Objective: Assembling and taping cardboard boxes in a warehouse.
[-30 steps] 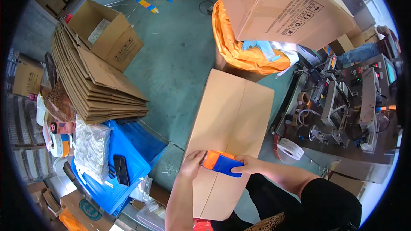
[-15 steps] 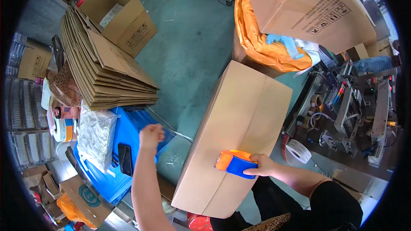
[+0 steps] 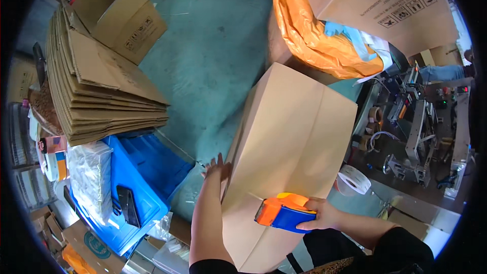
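A long closed cardboard box (image 3: 284, 127) stands in front of me, with a seam running along its top. My right hand (image 3: 324, 214) is closed around an orange and blue tape dispenser (image 3: 286, 214), held at the near part of the box top. My left hand (image 3: 216, 169) is at the left side of the box, its fingers spread and holding nothing. Part of that hand lies against or just beside the box edge; exact contact is hard to tell.
At the left, flattened cartons (image 3: 106, 86) are stacked near an open carton (image 3: 119, 15). Below them sits a blue bin (image 3: 152, 167) with a phone (image 3: 128, 206) on it. An orange bag (image 3: 324, 45) lines a container at far right, near a machine bench (image 3: 431, 137).
My left hand has moved right, from over the blue bin to the box's left side, and its fingers have spread. The tape dispenser stays in my right hand. The view has shifted slightly.
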`<state>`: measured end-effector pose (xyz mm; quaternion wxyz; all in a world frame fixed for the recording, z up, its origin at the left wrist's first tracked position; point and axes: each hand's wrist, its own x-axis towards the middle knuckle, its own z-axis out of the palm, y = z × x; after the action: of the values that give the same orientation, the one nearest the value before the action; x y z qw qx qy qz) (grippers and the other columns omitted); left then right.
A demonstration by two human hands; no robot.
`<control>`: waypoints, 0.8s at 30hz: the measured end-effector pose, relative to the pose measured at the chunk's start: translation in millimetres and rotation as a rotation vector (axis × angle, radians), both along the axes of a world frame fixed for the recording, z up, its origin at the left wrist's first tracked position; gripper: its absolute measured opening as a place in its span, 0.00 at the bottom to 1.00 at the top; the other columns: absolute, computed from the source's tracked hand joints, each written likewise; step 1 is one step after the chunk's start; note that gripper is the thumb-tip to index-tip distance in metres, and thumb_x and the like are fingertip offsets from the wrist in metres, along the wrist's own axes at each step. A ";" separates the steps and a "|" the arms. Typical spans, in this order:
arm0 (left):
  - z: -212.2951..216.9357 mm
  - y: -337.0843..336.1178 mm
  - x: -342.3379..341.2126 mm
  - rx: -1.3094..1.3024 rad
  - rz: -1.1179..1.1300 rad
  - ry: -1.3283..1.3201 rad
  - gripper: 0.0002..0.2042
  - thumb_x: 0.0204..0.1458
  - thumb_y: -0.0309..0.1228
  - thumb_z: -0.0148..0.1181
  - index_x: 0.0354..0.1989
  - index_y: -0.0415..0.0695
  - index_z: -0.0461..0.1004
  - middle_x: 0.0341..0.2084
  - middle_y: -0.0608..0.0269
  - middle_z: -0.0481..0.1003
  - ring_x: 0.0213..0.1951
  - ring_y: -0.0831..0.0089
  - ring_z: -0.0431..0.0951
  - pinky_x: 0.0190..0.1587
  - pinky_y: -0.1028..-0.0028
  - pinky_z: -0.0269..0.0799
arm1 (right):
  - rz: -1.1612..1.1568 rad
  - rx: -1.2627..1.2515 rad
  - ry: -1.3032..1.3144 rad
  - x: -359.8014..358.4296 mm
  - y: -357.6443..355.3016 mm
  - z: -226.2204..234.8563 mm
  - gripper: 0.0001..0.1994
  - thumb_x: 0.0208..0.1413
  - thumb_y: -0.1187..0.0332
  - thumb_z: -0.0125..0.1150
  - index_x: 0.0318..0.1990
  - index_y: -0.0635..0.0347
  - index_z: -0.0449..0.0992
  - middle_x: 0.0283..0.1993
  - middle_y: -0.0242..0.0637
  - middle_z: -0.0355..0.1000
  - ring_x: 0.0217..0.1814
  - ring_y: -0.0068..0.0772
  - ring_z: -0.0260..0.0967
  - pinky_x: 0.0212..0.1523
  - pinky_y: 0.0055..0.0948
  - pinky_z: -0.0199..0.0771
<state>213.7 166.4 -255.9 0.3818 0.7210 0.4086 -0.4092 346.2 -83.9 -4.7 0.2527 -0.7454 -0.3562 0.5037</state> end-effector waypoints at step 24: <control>240.4 -133.2 -124.3 0.329 -0.414 -0.013 0.50 0.27 0.69 0.52 0.62 0.72 0.35 0.62 0.55 0.21 0.56 0.27 0.18 0.48 0.27 0.28 | 0.289 -0.178 -0.020 -12.0 33.6 42.9 0.35 0.41 0.36 0.50 0.39 0.64 0.69 0.31 0.49 0.70 0.36 0.49 0.69 0.37 0.37 0.67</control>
<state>89.4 33.2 -15.5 0.1703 0.8441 0.3111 -0.4021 334.2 -50.3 38.1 0.1071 -0.7108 -0.4159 0.5571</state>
